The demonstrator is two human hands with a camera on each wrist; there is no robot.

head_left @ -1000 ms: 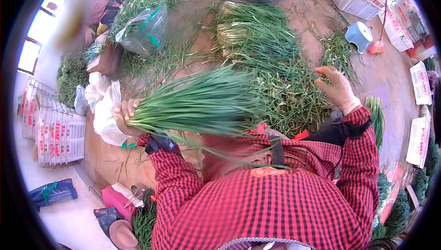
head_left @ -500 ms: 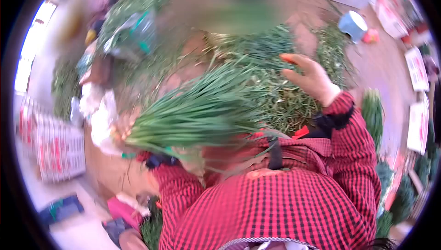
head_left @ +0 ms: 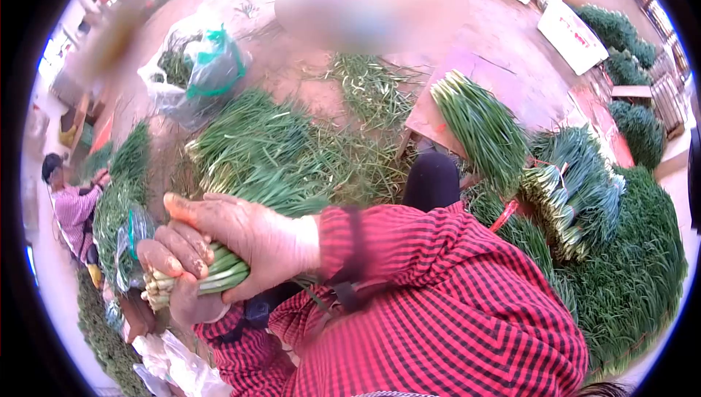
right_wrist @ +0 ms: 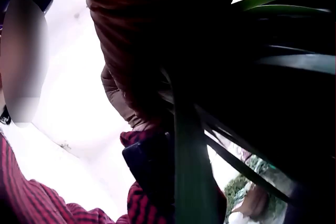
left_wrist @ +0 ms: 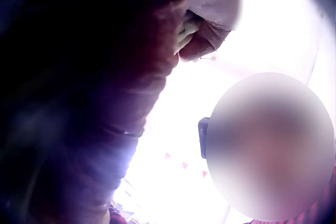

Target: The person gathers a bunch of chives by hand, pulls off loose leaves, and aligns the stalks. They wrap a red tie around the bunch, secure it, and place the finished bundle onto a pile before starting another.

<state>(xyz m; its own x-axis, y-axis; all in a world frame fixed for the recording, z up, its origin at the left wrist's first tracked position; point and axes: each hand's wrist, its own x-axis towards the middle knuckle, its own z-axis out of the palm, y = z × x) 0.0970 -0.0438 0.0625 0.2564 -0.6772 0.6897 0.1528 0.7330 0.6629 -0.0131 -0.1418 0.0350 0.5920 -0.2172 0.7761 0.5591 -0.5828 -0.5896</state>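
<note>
A bunch of green stalks [head_left: 225, 271] with pale root ends is held at the lower left of the head view. The left hand [head_left: 191, 302] grips it from below, partly hidden behind the right. Over the top lies the right hand [head_left: 244, 240], its palm and thumb against the bunch. In the right wrist view, long green leaves [right_wrist: 191, 155] hang in front of the left wrist. The left wrist view is mostly dark, with pale stalks [left_wrist: 186, 29] between the fingers.
Loose stalks [head_left: 255, 141] cover the floor ahead. Another bunch [head_left: 482, 127] lies on a board [head_left: 423, 112]; tied bunches [head_left: 562, 200] and a large green heap [head_left: 628, 273] are at the right. A stuffed plastic bag [head_left: 197, 68] stands at upper left, and another person [head_left: 77, 207] sits far left.
The head view has swung to the right. The right hand, earlier apart from the bunch, has come across onto it, and the leaves now point toward the body.
</note>
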